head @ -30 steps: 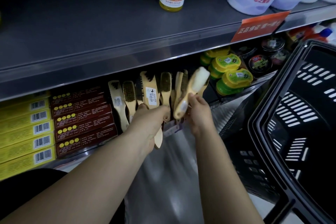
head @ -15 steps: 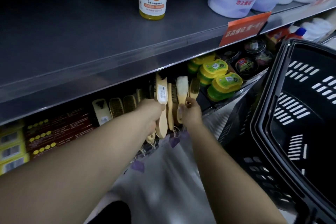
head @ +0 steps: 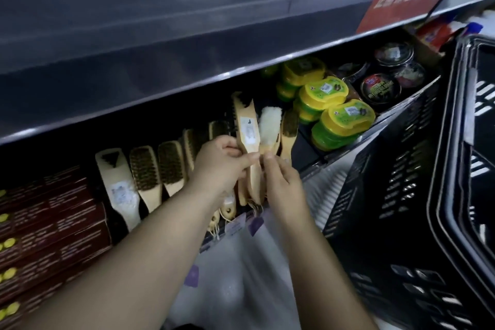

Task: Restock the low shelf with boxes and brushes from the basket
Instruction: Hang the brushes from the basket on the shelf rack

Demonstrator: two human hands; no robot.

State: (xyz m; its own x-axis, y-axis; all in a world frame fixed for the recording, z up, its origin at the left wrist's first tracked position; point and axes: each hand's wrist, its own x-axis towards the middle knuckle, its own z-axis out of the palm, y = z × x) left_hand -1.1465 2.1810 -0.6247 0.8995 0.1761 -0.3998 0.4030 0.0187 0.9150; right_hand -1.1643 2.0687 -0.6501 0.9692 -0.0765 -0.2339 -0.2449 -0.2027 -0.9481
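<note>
One wide-angle cam, worn on the head, looks fwd and down. It's v. close to the low shelf [head: 318,162], approx centre frame, w/ the basket [head: 401,195] at the right edge.

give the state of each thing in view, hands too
left hand, grips the labelled brush by its handle
right hand, pinches the white brush by its handle
labelled brush, held, label side facing the camera
white brush, held, bristles facing the camera
other brushes, lying in a row, handles toward the camera
boxes, stacked at the left
basket, at the right, contents unseen
green tubs, stacked, lids on
</note>
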